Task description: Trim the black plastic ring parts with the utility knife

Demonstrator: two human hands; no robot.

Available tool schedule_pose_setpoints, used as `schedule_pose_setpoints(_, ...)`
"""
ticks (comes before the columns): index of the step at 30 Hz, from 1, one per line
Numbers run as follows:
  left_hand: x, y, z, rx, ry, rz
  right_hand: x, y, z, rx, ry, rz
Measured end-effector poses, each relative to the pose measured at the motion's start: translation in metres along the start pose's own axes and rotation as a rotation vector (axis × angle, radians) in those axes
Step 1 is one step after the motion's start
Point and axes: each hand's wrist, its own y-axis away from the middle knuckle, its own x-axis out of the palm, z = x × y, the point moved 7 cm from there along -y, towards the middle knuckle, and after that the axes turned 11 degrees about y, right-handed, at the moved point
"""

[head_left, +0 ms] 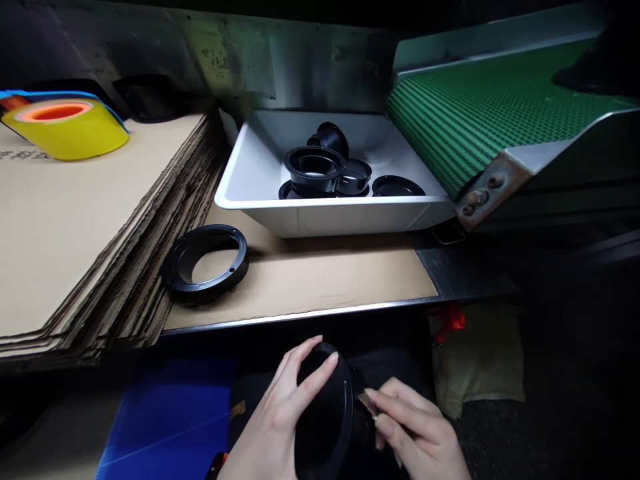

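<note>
My left hand (285, 407) grips a black plastic flanged ring (325, 427) low in the view, its fingers over the upper rim. At the ring's right side, my right hand (415, 427) pinches a small flat metal blade (369, 404) between thumb and fingers. The blade's tip is at or close to the ring's edge; whether it touches, I cannot tell. Another black flanged ring (240, 260) leans against the cardboard at the left of the bench. Several similar black parts (315, 167) lie in a white plastic tub (290, 217) beyond my hands.
A stack of cardboard sheets (100, 220) rises at the left, with a roll of yellow tape (95, 137) on top. A green conveyor belt (465, 120) slopes down into the tub from the right. The bench's metal edge (300, 315) runs between the tub and my hands.
</note>
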Motion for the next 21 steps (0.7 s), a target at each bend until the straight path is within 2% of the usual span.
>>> schedule_pose_setpoints(5, 0.001, 0.001, -0.004, 0.066, 0.019, 0.021, 0.001, 0.002, 0.001, -0.083, 0.103, 0.0)
schedule_pose_setpoints(14, 0.001, -0.004, 0.004, -0.041, -0.006, -0.008, 0.0, 0.006, 0.002, -0.158, 0.171, 0.031)
schedule_pose_setpoints(19, 0.005, -0.002, -0.001, 0.043, -0.002, 0.036, 0.003, 0.008, 0.006, -0.218, 0.2, 0.049)
schedule_pose_setpoints(21, 0.005, -0.001, -0.003, 0.031, -0.015, 0.029, 0.004, 0.01, 0.007, -0.242, 0.227, 0.048)
